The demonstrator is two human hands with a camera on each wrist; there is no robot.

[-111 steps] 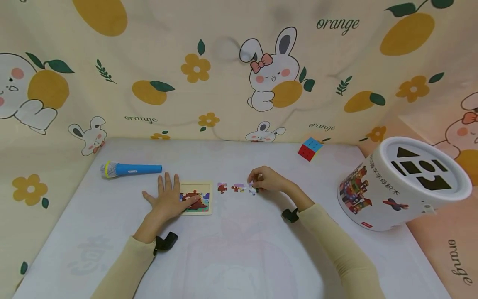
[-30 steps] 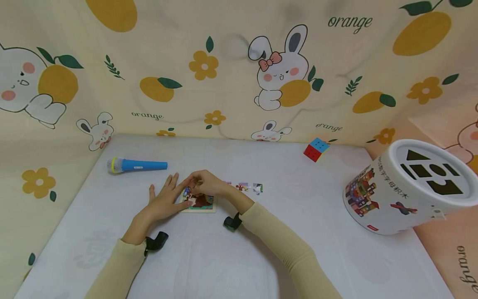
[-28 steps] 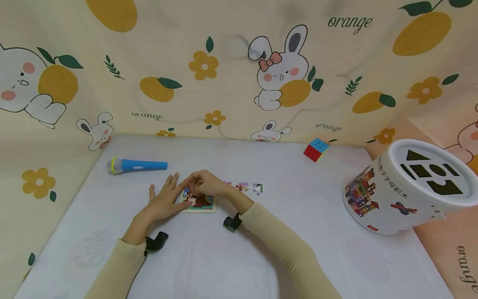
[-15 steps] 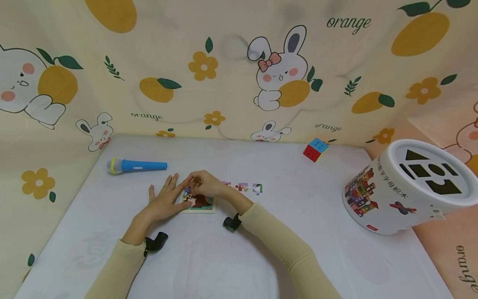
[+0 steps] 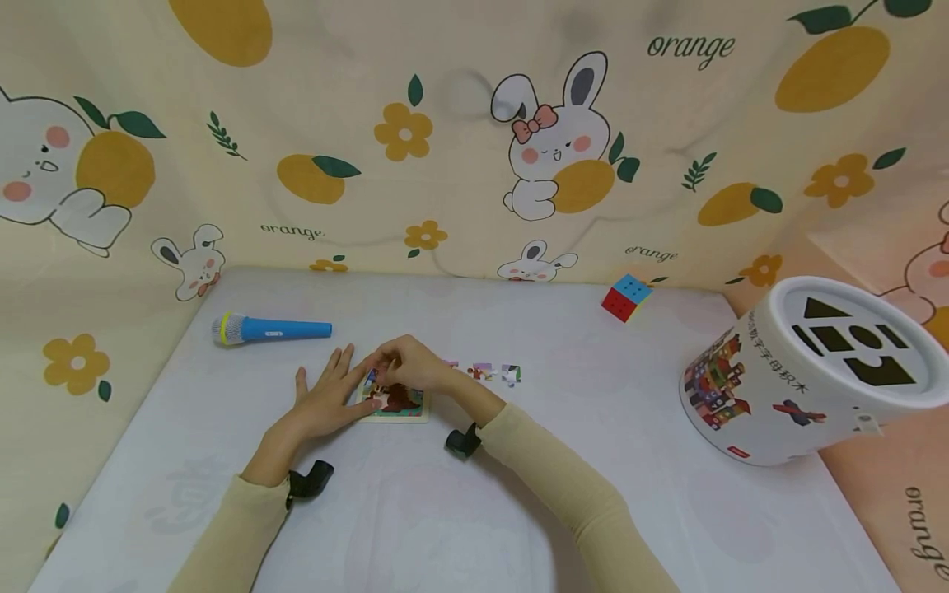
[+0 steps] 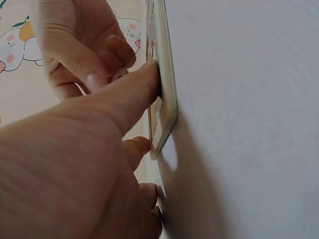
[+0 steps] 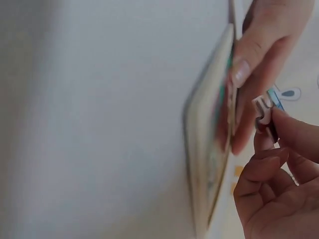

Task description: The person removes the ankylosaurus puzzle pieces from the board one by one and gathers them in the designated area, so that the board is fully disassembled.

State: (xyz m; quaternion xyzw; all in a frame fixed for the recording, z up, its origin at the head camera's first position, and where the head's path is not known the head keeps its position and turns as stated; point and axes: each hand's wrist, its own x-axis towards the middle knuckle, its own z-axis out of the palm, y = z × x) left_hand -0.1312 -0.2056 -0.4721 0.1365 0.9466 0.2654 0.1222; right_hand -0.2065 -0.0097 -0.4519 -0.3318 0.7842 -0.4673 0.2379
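Observation:
A square wooden jigsaw tray (image 5: 406, 415) lies on the table, with puzzle pieces of a brown picture inside. My left hand (image 5: 322, 405) rests at its left side, fingers spread straight; the thumb (image 6: 134, 89) presses on the tray's face in the left wrist view. Over the tray's upper part, my right hand (image 5: 411, 364) pinches a small jigsaw piece (image 7: 264, 109) between thumb and finger. In the right wrist view that piece is held off the tray. Right of the tray lie loose jigsaw pieces (image 5: 511, 375) in a row, partly hidden by my right hand.
A blue toy microphone (image 5: 285, 329) lies at the back left. A red and blue puzzle cube (image 5: 626, 298) sits at the back right. The large white bucket (image 5: 786, 395) with shape holes in its lid stands on the right. A printed cloth (image 5: 460, 189) hangs behind the table.
Since the oldest frame, my right hand has moved left from the row of loose pieces to the tray. Over the last second both hands stay almost still.

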